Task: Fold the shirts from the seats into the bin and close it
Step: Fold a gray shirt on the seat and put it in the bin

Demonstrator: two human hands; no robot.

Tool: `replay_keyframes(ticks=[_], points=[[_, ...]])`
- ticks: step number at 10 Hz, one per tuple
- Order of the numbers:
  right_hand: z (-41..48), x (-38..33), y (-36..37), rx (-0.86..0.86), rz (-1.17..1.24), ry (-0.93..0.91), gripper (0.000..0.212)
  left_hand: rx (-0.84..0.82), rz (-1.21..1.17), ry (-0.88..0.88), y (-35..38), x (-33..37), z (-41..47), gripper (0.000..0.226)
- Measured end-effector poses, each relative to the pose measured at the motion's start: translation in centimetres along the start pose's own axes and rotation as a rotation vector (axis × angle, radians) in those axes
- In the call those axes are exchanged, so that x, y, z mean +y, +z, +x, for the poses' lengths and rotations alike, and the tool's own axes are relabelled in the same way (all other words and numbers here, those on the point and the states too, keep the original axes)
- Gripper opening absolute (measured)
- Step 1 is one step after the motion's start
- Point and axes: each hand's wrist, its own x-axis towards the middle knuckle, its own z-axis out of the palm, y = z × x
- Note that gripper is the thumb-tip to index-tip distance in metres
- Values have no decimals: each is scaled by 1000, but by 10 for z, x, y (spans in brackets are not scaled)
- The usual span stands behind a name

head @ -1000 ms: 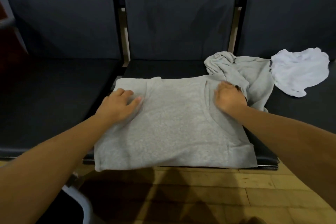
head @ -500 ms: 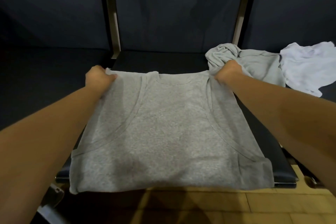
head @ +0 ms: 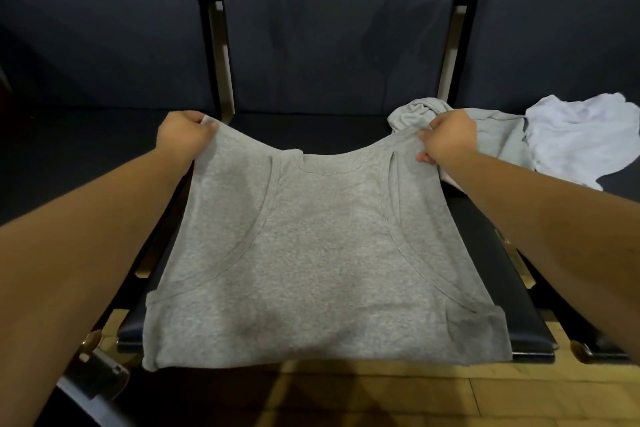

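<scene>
A grey shirt [head: 318, 253] lies spread over the middle black seat [head: 540, 326], its sleeves folded inward and its hem hanging past the seat's front edge. My left hand [head: 183, 139] grips the shirt's far left corner and my right hand [head: 446, 139] grips its far right corner. Both corners are lifted off the seat, so the collar edge sags between them. A second grey shirt [head: 498, 135] lies crumpled behind my right hand. A white shirt [head: 581, 139] lies crumpled on the right seat.
Three dark padded seats with tall backrests [head: 339, 28] stand in a row. A wooden floor [head: 415, 399] runs below the seats' front edge. A grey bin corner with a dark latch [head: 93, 381] shows at the lower left.
My hands went from pressing flat on the grey shirt to gripping its far corners, and have raised those corners off the seat. The view has moved closer.
</scene>
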Motion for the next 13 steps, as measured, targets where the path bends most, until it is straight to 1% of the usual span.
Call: replay_keyframes(ticks=[1, 2, 3, 4, 5, 6, 7, 8, 9, 10, 11, 12, 13], points=[[4, -12, -4, 1, 390, 100, 25, 75, -70, 30, -7, 13, 8, 26], [6, -25, -14, 4, 567, 97, 29, 122, -327, -21, -18, 35, 4, 14], [-1, -33, -30, 6, 656, 95, 19, 69, -506, -17, -28, 42, 4, 6], [-9, -28, -45, -10, 710, 120, 6, 43, -472, 9, -42, 34, -10, 10], [-29, -18, -63, -46, 686, 109, 13, -27, -424, -9, -53, 22, -36, 17], [-56, -1, -77, -107, 604, 84, 10, -183, -440, -50, -67, 5, -68, 20], [-87, 24, -84, -179, 498, 57, 5, -337, -524, -180, -78, -17, -102, 19], [-120, 50, -85, -250, 356, 83, 14, -394, -590, -311, -78, -39, -128, 18], [-140, 67, -83, -271, 44, -37, 12, -388, -575, -395, -74, -51, -148, 19], [-149, 65, -82, -280, -88, -148, 7, -348, -522, -410, -73, -55, -152, 20], [-147, 61, -81, -214, -58, -157, 4, -265, -609, -379, -76, -48, -150, 8], [-141, 62, -84, -85, 86, -78, 8, -202, -795, -396, -78, -43, -142, 7], [-145, 69, -87, -91, 21, -59, 9, -238, -764, -452, -75, -50, -146, 18]])
